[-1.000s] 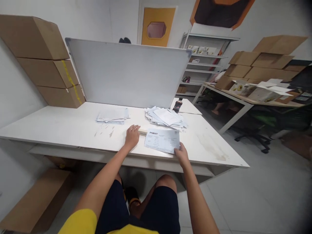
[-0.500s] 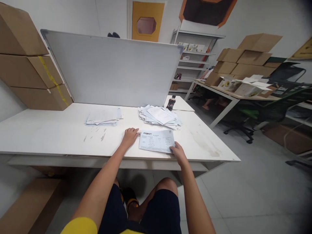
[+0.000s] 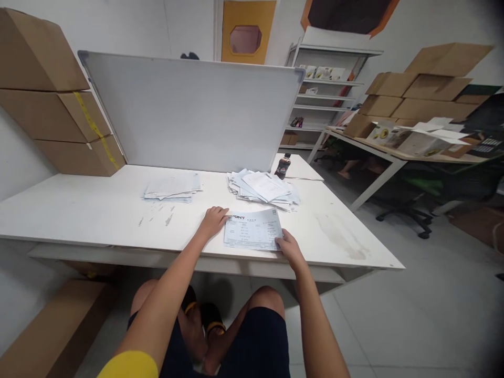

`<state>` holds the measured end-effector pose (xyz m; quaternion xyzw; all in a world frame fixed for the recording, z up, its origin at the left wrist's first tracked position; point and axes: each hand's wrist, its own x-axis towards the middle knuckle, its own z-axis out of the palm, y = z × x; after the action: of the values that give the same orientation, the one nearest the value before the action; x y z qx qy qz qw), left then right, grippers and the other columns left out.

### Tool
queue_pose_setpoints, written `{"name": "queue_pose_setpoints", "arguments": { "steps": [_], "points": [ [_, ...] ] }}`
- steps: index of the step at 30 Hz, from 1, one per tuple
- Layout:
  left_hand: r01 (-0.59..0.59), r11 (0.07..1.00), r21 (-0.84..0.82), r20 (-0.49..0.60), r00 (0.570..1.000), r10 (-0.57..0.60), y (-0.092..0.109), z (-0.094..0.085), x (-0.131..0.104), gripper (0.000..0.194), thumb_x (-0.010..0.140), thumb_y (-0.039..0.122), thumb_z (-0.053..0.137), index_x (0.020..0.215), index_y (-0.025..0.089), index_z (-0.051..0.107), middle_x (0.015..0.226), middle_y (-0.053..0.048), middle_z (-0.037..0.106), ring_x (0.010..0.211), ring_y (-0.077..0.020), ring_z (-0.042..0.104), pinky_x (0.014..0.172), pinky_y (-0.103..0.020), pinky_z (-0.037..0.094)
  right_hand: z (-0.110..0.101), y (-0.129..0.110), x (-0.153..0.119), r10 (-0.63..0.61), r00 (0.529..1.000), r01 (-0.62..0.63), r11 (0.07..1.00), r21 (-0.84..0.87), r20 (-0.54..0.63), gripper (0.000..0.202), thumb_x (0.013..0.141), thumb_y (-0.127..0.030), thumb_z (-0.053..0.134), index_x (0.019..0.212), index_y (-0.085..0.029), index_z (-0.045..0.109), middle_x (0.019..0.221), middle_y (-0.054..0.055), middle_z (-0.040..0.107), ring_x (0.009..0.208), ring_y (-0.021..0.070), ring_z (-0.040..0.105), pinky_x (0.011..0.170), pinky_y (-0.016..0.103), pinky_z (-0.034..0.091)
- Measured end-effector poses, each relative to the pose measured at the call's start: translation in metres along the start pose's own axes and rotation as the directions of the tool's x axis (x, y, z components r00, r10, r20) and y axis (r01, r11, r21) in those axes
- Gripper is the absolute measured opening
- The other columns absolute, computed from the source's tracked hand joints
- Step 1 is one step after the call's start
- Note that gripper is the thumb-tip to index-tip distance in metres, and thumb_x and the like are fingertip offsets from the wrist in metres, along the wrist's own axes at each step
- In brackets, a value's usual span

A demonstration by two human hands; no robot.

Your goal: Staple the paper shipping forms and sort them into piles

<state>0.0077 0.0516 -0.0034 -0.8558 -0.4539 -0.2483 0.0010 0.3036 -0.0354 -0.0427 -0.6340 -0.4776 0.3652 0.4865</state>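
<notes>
A printed paper form with a dark logo along its top lies near the front edge of the white table. At its upper left corner, my left hand has its fingers closed, with the fingertips covering part of the logo. My right hand pinches the form's lower right side, thumb on top. Behind the form sits a messy pile of papers. A flatter stack of papers rests farther left.
A whiteboard stands across the table's back. A dark drink bottle is behind the messy pile. Cardboard boxes are stacked at the left. To the right, another table carries boxes, with a chair beside it.
My left fingertips have moved onto the form's upper left corner and now cover part of the logo. My right hand keeps its hold. The camera view has shifted slightly.
</notes>
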Motion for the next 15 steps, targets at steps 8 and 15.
{"name": "queue_pose_setpoints", "arguments": {
  "steps": [8, 15],
  "points": [
    [-0.016, 0.999, -0.049, 0.029, 0.999, 0.017, -0.002, 0.0, 0.007, 0.034, 0.097, 0.028, 0.044, 0.127, 0.021, 0.058, 0.111, -0.01, 0.064, 0.106, -0.025, 0.055, 0.094, -0.041, 0.04, -0.001, -0.002, 0.002, -0.035, 0.999, 0.036, 0.999, -0.019, 0.035, 0.035, 0.065, -0.032, 0.052, 0.097, -0.022, 0.064, 0.089, 0.002, 0.069, 0.082, 0.0219, 0.06, 0.072, 0.031, 0.046],
    [-0.007, 0.998, -0.064, 0.023, 1.0, 0.009, -0.007, 0.003, 0.015, 0.036, 0.097, 0.032, 0.041, 0.127, 0.022, 0.059, 0.109, -0.011, 0.065, 0.105, -0.026, 0.055, 0.093, -0.042, 0.04, 0.003, -0.006, 0.001, -0.063, 0.998, 0.064, 0.998, -0.007, 0.014, 0.035, 0.067, -0.031, 0.051, 0.098, -0.023, 0.064, 0.09, 0.001, 0.07, 0.084, 0.023, 0.061, 0.076, 0.033, 0.047]
  ]
}}
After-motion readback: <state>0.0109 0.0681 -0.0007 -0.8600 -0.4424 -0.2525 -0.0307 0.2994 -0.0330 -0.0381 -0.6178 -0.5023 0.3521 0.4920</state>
